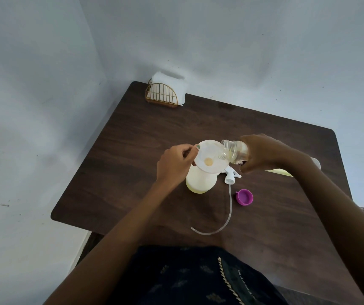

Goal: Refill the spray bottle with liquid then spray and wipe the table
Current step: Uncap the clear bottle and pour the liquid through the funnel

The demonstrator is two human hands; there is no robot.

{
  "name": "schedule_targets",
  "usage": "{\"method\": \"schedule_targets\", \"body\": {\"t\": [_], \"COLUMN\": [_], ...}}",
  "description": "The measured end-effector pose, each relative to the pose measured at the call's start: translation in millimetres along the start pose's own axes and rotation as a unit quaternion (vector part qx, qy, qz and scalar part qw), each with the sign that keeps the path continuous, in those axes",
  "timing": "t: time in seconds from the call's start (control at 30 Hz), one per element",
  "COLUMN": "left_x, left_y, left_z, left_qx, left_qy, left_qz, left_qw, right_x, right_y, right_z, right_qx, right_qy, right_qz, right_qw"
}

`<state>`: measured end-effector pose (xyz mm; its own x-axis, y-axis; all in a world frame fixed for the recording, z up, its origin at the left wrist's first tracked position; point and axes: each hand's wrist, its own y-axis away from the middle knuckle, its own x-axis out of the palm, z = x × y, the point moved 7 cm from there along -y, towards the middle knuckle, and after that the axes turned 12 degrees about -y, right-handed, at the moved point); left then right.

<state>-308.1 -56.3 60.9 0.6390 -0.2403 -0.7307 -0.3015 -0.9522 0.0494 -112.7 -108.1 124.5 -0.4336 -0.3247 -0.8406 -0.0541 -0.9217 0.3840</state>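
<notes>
A white spray bottle [200,180] stands upright mid-table with yellowish liquid at its bottom. A translucent funnel [207,158] sits in its neck, with a small pool of yellow liquid at its centre. My left hand [175,166] pinches the funnel's left rim. My right hand [262,153] grips a clear refill bottle [235,151], tipped sideways with its open mouth over the funnel. The white spray head [231,175] with its long clear tube [227,216] lies on the table just right of the bottle. A purple cap [244,197] lies beside it, open side up.
The dark wooden table [145,137] stands in a white-walled corner. A gold wire holder with white napkins [165,91] stands at the far left corner. A pale yellow object [280,171] lies partly hidden behind my right forearm.
</notes>
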Motion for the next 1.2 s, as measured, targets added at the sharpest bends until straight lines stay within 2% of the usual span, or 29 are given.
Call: {"method": "schedule_targets", "body": {"t": [1.2], "left_x": [6.5], "left_y": [-2.1], "left_z": [2.2], "left_qx": [-0.001], "left_qy": [0.009], "left_qz": [-0.001], "left_qw": [1.0], "right_x": [-3.9], "right_y": [1.7], "right_z": [0.3], "right_qx": [0.001], "right_qy": [-0.003], "right_qz": [0.005], "right_qw": [1.0]}}
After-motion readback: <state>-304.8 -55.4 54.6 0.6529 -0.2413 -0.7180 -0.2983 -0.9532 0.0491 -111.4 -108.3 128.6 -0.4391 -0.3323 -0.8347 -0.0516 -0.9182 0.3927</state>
